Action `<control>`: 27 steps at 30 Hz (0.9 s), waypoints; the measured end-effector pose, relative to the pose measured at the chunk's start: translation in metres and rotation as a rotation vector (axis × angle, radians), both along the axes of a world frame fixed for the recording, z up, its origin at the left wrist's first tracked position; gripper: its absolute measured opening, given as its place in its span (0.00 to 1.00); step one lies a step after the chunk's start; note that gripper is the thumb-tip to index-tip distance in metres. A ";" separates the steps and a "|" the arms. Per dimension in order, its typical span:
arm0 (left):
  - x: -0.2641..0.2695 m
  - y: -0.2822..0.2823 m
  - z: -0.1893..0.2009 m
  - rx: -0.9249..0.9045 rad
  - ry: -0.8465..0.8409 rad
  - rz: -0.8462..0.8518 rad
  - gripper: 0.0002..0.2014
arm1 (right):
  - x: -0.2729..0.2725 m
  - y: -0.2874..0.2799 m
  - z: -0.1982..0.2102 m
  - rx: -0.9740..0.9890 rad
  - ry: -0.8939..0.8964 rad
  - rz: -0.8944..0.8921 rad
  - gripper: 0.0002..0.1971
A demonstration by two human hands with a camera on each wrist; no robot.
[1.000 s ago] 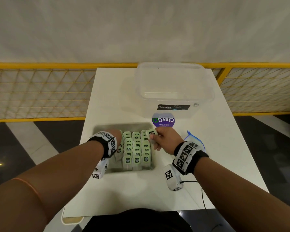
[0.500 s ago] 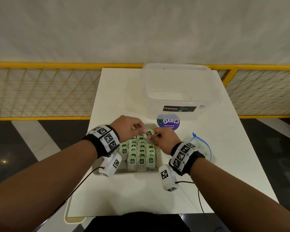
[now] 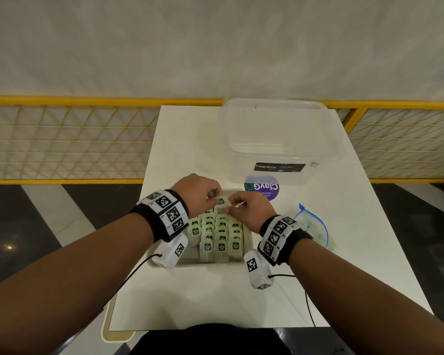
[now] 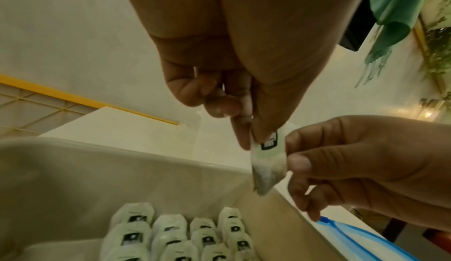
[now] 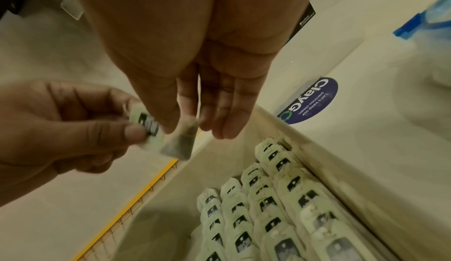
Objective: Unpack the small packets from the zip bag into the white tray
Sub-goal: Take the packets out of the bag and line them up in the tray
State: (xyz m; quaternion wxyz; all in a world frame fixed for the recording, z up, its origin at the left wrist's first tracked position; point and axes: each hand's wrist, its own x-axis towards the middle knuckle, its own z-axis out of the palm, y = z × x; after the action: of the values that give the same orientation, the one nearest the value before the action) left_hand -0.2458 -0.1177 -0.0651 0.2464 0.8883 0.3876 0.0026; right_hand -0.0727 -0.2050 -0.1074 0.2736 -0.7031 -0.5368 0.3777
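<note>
One small pale-green packet (image 3: 221,202) hangs over the far end of the white tray (image 3: 190,261). My left hand (image 3: 210,197) pinches its labelled top and my right hand (image 3: 237,203) pinches its side. The left wrist view shows that packet (image 4: 268,161) between the left hand (image 4: 251,130) and right hand (image 4: 295,151), above the tray wall (image 4: 122,168). Several packets (image 3: 215,234) stand in neat rows in the tray. The zip bag (image 3: 315,226), with its blue seal, lies on the table behind my right wrist.
A clear Megabox container (image 3: 280,139) stands at the table's far end, with a purple ClayGo sticker (image 3: 263,188) just in front of it. A yellow mesh railing (image 3: 62,139) runs behind the table. Thin black cables trail from both wrist cameras.
My left hand has come up from the tray's left side to its far end and taken hold of the packet that my right hand was holding there.
</note>
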 end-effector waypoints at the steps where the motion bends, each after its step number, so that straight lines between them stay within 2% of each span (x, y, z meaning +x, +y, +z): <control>1: -0.004 0.003 0.000 0.019 0.053 0.011 0.05 | 0.002 0.000 -0.002 0.017 -0.037 -0.007 0.10; 3: -0.012 0.007 -0.004 0.037 0.224 0.006 0.06 | 0.008 -0.001 -0.005 0.008 -0.154 -0.019 0.14; 6: -0.018 0.006 -0.022 -0.043 0.538 -0.081 0.06 | 0.017 -0.004 -0.012 -0.115 -0.288 -0.033 0.25; 8: -0.014 0.002 -0.041 -0.096 0.736 -0.185 0.08 | 0.019 -0.006 -0.017 -0.218 -0.305 -0.029 0.31; 11: -0.014 0.004 -0.082 -0.104 0.909 -0.290 0.09 | 0.018 -0.007 -0.023 -0.301 -0.260 -0.020 0.31; 12: -0.014 0.008 -0.096 -0.090 0.927 -0.287 0.09 | 0.018 -0.008 -0.023 -0.304 -0.239 -0.026 0.31; 15: -0.020 0.033 -0.151 -0.087 0.953 -0.226 0.20 | 0.017 -0.010 -0.022 -0.280 -0.181 -0.048 0.30; 16: -0.022 0.045 -0.179 -0.088 0.924 -0.202 0.21 | 0.017 -0.010 -0.022 -0.273 -0.168 -0.052 0.30; 18: -0.021 0.060 -0.206 -0.086 0.892 -0.160 0.26 | 0.018 -0.011 -0.022 -0.265 -0.152 -0.055 0.30; 20: -0.019 0.065 -0.212 -0.087 0.862 -0.125 0.27 | 0.019 -0.011 -0.023 -0.264 -0.138 -0.055 0.30; 22: -0.019 0.060 -0.202 -0.077 0.871 -0.127 0.24 | 0.021 -0.011 -0.025 -0.260 -0.121 -0.048 0.30; 27: -0.008 0.042 -0.143 -0.047 0.865 -0.104 0.18 | 0.028 -0.014 -0.025 -0.232 -0.106 -0.042 0.27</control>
State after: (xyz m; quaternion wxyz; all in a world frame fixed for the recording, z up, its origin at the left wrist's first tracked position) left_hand -0.2535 -0.0762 -0.2080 0.0812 0.8201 0.4097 -0.3911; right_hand -0.0443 -0.2186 -0.1328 0.1696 -0.7600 -0.4885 0.3936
